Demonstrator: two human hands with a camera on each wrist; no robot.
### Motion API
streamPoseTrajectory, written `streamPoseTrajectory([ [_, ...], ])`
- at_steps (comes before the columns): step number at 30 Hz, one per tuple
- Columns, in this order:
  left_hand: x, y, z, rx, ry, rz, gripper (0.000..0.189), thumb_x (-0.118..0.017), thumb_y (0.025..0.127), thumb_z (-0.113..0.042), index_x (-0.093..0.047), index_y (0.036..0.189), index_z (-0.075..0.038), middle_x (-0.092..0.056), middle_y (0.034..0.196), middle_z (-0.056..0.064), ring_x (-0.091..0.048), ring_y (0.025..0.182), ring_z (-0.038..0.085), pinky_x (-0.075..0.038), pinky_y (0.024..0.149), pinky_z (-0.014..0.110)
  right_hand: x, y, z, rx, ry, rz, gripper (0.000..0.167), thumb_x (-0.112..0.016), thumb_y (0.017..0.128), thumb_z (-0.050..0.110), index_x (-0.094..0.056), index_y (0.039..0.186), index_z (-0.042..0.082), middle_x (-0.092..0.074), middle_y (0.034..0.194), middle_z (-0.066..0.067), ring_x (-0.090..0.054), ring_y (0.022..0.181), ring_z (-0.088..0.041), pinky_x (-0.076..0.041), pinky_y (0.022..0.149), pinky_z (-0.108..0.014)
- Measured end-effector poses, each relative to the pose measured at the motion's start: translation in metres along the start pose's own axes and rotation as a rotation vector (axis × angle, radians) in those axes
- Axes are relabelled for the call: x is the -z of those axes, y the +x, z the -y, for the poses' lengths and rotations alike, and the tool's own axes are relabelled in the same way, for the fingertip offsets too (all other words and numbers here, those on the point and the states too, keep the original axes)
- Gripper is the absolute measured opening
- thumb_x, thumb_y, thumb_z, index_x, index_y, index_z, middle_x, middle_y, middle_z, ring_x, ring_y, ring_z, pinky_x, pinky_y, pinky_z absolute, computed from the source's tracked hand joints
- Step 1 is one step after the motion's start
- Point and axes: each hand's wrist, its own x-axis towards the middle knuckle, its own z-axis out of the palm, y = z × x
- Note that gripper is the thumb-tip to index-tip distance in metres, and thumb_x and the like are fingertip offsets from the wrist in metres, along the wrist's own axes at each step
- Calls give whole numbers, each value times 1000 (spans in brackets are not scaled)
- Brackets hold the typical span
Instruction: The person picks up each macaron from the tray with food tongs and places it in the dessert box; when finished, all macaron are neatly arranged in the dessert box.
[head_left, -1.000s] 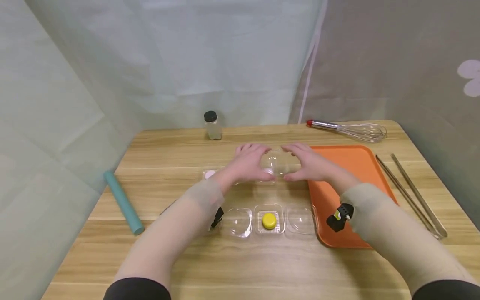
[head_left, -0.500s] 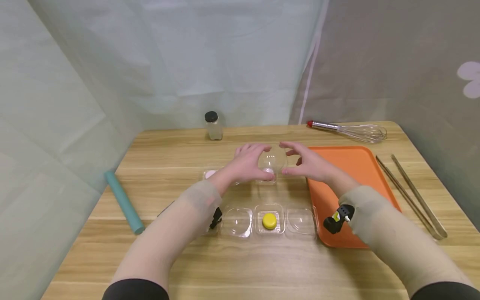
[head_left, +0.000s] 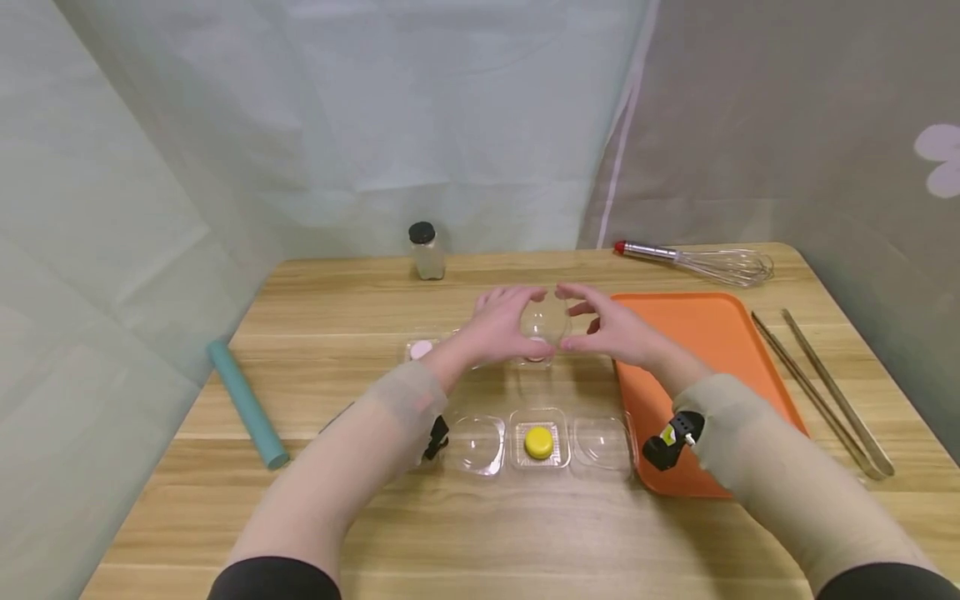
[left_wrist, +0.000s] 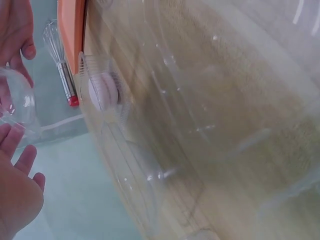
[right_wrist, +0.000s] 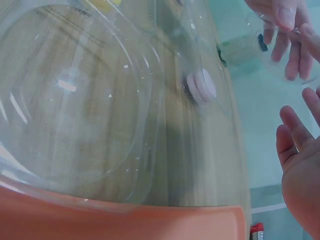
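In the head view, my left hand curls its thumb and fingers round the left side of a clear plastic dome lid. Facing it, my right hand holds the lid's right edge between thumb and fingers. A pale pink macaron is just below the lid, partly behind my left thumb; in the right wrist view the pink macaron stands in a clear base. Another pink macaron lies in a clear box left of my left wrist. Closer to me, a yellow macaron sits in a clear plastic base.
Clear domed lids flank the yellow macaron, one left and one right overlapping the orange tray. Metal tongs lie beyond the tray. A whisk, a black-capped jar and a teal rolling pin lie around the edges.
My right hand has moved slightly left, closing in on the lid, and its fingers have curled more. The lid has shifted a little left between my hands. My left hand has barely moved.
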Motion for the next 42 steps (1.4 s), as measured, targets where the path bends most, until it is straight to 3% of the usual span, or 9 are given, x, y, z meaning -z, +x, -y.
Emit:
streamPoseTrajectory([
  [3,-1,-2,1,13,-75,-25,90,-73,72,-53,-34,144,-15,-40,143,-3,-31,130,22,-14,108,46,-3,0,-3,-7,7,1,84,-74,81,26,-25,148,11,-31,148,-6,-40,125,-29,-39,93,-47],
  [8,1,-5,2,15,-258,-56,91,-78,72,-44,-32,145,-15,-39,142,-3,-40,122,20,-36,97,42,-10,2,-8,-1,57,-7,81,-73,82,17,-24,147,8,-32,148,-13,-41,124,-32,-38,95,-47],
  [11,3,-6,0,11,-322,-62,92,-79,72,-42,-30,146,-17,-38,143,-4,-41,120,20,-42,92,41,-14,4,-7,13,108,-26,81,-73,81,14,-26,147,7,-33,146,-13,-42,122,-34,-38,95,-48],
  [20,4,-7,-9,-2,-354,-71,91,-78,73,-45,-30,146,-20,-37,144,-6,-40,121,21,-39,94,41,-20,9,-8,71,250,-36,87,-72,79,9,-20,148,6,-29,149,-14,-38,123,-41,-36,94,-55],
  [30,1,-7,-12,19,-411,-90,89,-76,75,-41,-28,147,-22,-34,145,-6,-38,123,21,-39,93,46,-24,8,-1,83,341,-38,83,-69,79,8,-22,147,7,-29,148,-13,-36,123,-43,-37,96,-50],
  [36,0,-6,-12,40,-453,-91,87,-77,75,-38,-28,146,-27,-33,144,-9,-37,122,21,-42,91,45,-24,8,-3,84,333,-47,80,-68,80,6,-23,145,4,-34,144,-15,-42,117,-40,-41,92,-46],
  [42,3,-5,-10,4,-460,-115,87,-78,75,-36,-29,146,-24,-36,143,-10,-39,120,20,-42,91,44,-21,7,-4,51,263,-38,72,-67,81,4,-28,141,3,-36,142,-17,-49,110,-33,-43,88,-41],
])
